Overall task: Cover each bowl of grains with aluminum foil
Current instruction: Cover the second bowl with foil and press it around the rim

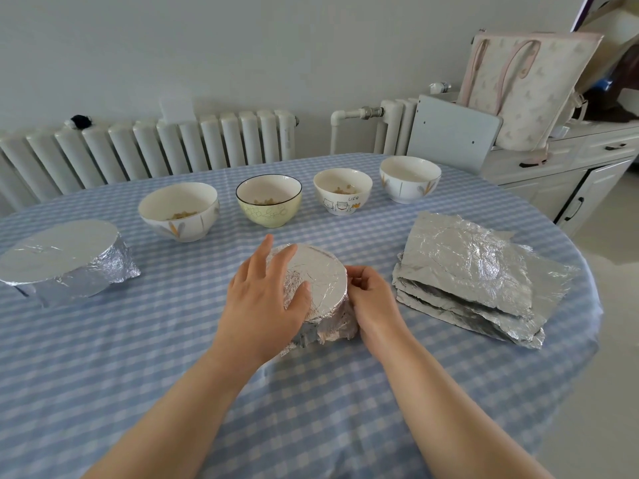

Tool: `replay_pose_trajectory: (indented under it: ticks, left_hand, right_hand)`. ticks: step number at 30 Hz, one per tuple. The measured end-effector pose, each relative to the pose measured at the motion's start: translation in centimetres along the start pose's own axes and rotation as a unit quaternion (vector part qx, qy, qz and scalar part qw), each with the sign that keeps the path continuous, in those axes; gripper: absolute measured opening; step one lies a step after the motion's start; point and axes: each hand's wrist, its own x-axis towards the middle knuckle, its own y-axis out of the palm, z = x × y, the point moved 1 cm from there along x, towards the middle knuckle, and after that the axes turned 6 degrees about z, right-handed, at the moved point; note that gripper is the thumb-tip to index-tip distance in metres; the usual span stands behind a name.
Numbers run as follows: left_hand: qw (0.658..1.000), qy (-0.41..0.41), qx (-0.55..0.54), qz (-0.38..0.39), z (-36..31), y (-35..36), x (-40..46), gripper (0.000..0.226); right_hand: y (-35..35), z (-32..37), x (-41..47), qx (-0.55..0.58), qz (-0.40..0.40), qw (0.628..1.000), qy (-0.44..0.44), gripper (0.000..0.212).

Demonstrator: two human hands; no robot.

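A foil-covered bowl (323, 281) stands in the middle of the table. My left hand (266, 299) lies flat on its foil top with straight fingers. My right hand (368, 295) has its fingers curled against the foil at the bowl's right rim. A second foil-covered bowl (65, 261) sits at the far left. Several uncovered bowls stand in a row behind: a white one (179, 210), a yellow-green one (269, 200), a cartoon-print one (342, 190), and a white one (409, 179). A stack of foil sheets (473, 271) lies to the right.
The round table (311, 409) has a blue checked cloth. A radiator (155, 150) runs along the wall behind. A grey chair back (453, 133), a cabinet (581, 160) and a tote bag (525, 88) stand at the right.
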Motion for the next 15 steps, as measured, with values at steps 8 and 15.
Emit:
replay_pose_trajectory:
  ticks: [8,15]
  left_hand:
    - [1.000,-0.001,-0.003,-0.005,-0.1,-0.1,0.0,0.059]
    - [1.000,0.004,0.006,-0.008,0.0,0.0,0.0,0.056]
  right_hand:
    - [0.2,0.2,-0.4,-0.118,-0.069,0.989,-0.049,0.020]
    - [0.1,1.0,-1.7,-0.223,-0.103,0.962,-0.121,0.029]
